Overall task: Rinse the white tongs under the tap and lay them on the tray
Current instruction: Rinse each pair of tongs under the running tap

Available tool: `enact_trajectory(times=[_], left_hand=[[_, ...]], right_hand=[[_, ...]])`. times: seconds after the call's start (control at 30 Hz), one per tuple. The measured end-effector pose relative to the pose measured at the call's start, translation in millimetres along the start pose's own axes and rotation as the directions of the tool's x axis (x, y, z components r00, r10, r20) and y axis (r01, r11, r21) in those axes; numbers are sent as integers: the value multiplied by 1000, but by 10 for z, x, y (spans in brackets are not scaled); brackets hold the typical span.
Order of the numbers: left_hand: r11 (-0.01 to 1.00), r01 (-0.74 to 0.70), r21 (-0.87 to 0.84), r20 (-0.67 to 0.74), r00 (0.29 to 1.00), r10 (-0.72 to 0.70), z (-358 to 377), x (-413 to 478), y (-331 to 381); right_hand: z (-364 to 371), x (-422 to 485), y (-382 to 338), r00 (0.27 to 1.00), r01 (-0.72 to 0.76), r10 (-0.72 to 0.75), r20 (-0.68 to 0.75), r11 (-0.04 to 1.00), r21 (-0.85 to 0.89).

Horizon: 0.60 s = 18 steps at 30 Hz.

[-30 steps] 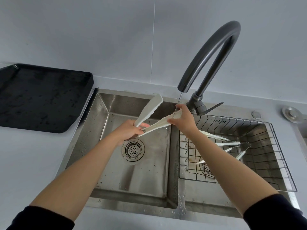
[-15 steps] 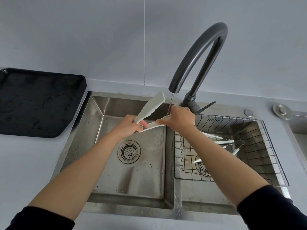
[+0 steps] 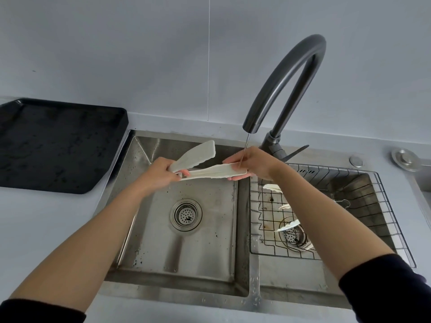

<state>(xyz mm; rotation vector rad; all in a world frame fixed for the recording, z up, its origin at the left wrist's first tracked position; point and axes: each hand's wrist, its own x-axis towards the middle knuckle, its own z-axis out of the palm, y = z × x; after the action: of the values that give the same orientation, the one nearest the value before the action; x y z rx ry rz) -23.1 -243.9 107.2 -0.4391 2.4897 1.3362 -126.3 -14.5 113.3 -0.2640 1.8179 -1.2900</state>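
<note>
The left hand (image 3: 161,174) curls its fingers round the hinge end of the white plastic tongs (image 3: 214,171); the right hand (image 3: 254,164) pinches the lower arm's tip under the dark arched tap (image 3: 286,73), which runs a trickle. They look light, stiff and likely slippery when wet, so I'd grip at the hinge. The black tray (image 3: 58,145) lies left of the knuckles, with nothing in between. A wire basket (image 3: 349,183) sits under the right wrist.

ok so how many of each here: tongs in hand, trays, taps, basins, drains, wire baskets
white tongs in hand: 1
black tray: 1
tap: 1
sink basins: 2
drain strainers: 2
wire basket: 1
total: 8
</note>
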Motion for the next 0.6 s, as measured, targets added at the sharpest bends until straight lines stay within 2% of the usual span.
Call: enact_trajectory(times=[0.07, 0.13, 0.2, 0.27, 0.37, 0.47, 0.6], left_hand=[[1000, 9, 3, -2, 1000, -9, -33, -12, -30], [1000, 15, -1, -11, 1000, -15, -50, -14, -53], [1000, 15, 13, -20, 1000, -14, -42, -7, -63], [999, 12, 44, -17, 1000, -11, -17, 6, -67], [998, 8, 66, -3, 1000, -8, 8, 16, -87], [999, 9, 38, 27, 1000, -10, 15, 18, -101], [1000, -2, -3, 35, 999, 2, 20, 27, -124]], right_hand=[[22, 10, -12, 998, -19, 15, 65, 998, 61], [92, 31, -14, 999, -12, 12, 51, 1000, -2], [203, 57, -8, 999, -2, -7, -34, 967, -254], [298, 98, 4, 993, -29, -34, -112, 856, -516], [338, 126, 5, 981, -96, -46, -188, 730, -677], [277, 87, -19, 985, -68, -48, -168, 783, -619], [129, -40, -44, 999, -31, 36, 5, 925, -379]])
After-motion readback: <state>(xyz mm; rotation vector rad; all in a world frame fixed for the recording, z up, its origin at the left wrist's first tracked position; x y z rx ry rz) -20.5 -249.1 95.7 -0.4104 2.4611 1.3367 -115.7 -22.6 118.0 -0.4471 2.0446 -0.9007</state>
